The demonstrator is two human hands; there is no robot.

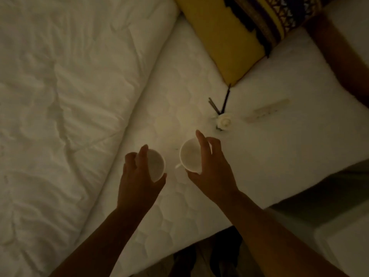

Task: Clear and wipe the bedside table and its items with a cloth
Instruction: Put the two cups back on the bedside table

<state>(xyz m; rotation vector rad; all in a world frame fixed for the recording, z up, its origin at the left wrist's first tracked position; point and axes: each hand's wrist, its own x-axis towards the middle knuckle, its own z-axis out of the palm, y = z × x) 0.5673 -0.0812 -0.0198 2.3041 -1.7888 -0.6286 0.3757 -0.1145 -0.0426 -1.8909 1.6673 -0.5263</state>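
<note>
Mattress — left hand grips plain cup, right hand handled cup.

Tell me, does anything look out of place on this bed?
Yes. Tabletop things sit on the white quilted mattress: a white rose-shaped ornament with dark sticks and a pale flat bar, perhaps a remote. The left hand grips a small white round cup, the right hand a white handled cup.

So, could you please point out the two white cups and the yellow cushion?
left cup (157, 166): head view, on its visible white side.
right cup (189, 154): head view, inside its open mouth.
yellow cushion (219, 37): head view, on its plain yellow face.
</note>
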